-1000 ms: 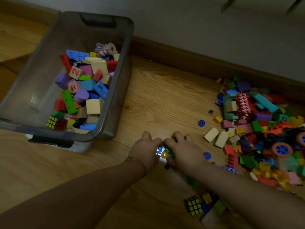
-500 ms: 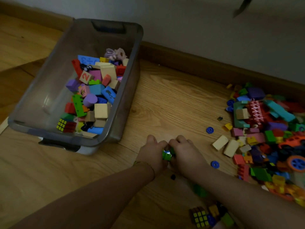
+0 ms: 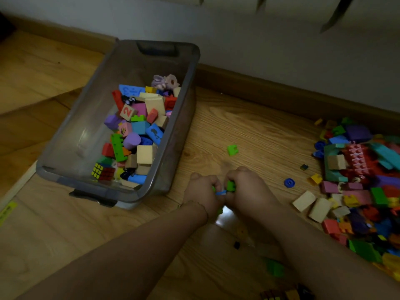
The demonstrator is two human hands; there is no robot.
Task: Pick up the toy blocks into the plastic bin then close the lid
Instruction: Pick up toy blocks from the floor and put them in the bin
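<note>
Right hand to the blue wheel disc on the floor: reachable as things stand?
Probably yes: the blue disc lies alone on bare floor beside the right hand, nothing between. But that hand grips green pieces.

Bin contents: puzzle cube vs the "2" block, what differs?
The puzzle cube shows gridded yellow and red faces; the number block is tan with a red 2. The puzzle cube sits by the bin's near end, the number block farther back. Both are cubes in the bin.

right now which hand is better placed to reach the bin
Left, likely: both grip the small blocks, but the left hand sits beside the plastic bin; the right hand lies toward the pile.
</note>
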